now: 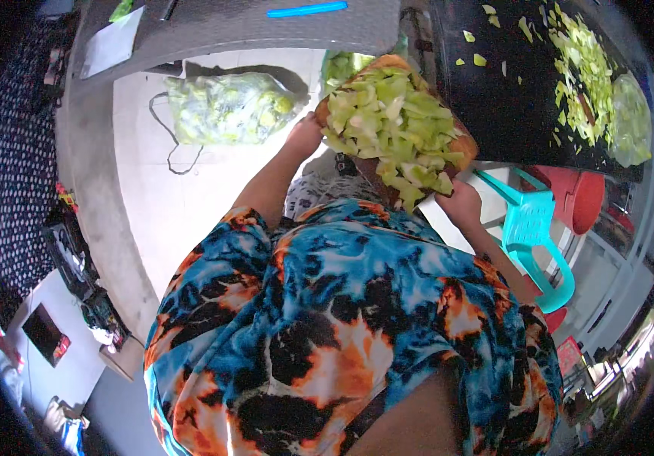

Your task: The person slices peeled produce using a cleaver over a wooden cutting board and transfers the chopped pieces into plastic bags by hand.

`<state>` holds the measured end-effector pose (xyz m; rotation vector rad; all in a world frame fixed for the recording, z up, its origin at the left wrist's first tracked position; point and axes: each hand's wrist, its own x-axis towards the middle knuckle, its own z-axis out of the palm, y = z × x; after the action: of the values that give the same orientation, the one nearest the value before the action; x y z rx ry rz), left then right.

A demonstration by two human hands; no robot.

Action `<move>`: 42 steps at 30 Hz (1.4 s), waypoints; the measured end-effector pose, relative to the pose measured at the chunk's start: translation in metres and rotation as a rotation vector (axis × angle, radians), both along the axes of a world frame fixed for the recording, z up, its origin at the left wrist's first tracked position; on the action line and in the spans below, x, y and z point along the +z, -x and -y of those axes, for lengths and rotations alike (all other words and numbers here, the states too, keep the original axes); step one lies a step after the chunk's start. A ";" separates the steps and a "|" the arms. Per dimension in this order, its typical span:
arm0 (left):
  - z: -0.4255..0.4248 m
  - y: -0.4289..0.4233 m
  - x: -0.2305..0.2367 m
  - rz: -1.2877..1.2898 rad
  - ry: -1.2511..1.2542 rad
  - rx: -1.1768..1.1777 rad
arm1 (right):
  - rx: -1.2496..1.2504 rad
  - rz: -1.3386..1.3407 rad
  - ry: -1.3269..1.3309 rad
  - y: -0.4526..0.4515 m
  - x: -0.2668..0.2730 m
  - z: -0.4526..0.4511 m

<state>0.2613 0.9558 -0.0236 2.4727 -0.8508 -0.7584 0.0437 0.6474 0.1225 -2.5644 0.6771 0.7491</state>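
Between my hands is a wooden chopping board (pixel 465 149), heaped with chopped pale green vegetable pieces (pixel 390 114). My left hand (pixel 307 135) grips the board's left edge. At its lower right edge, my right hand (pixel 459 203) holds on too. Some pieces hang over the near edge, close to my patterned shirt. Just beyond the board's far left corner, a container of green vegetables (pixel 345 67) is partly hidden. A clear plastic bag of green vegetables (pixel 230 108) lies on the pale floor to the left.
On the dark table (pixel 492 108) at right are a pile of chopped pieces (pixel 581 74), a knife (pixel 586 108) and a clear plastic bag (pixel 630 119). A turquoise plastic chair (pixel 529 219) and a red bucket (pixel 588 202) stand below. A blue strip (pixel 307 9) lies on the grey counter (pixel 218 28).
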 end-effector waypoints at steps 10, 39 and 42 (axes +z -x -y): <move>-0.001 -0.007 0.024 -0.089 -0.030 0.194 | -0.131 -0.044 -0.046 -0.003 -0.003 -0.037; 0.009 -0.024 -0.007 0.086 -0.193 0.065 | -0.280 -0.205 -0.108 -0.007 -0.062 -0.075; 0.011 -0.040 -0.028 0.078 0.015 0.499 | -0.345 -0.120 -0.134 -0.010 -0.067 -0.079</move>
<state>0.3009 0.9447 -0.0514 2.5536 -0.2351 -0.4760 0.0533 0.7265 0.0552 -2.2147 1.0364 0.8031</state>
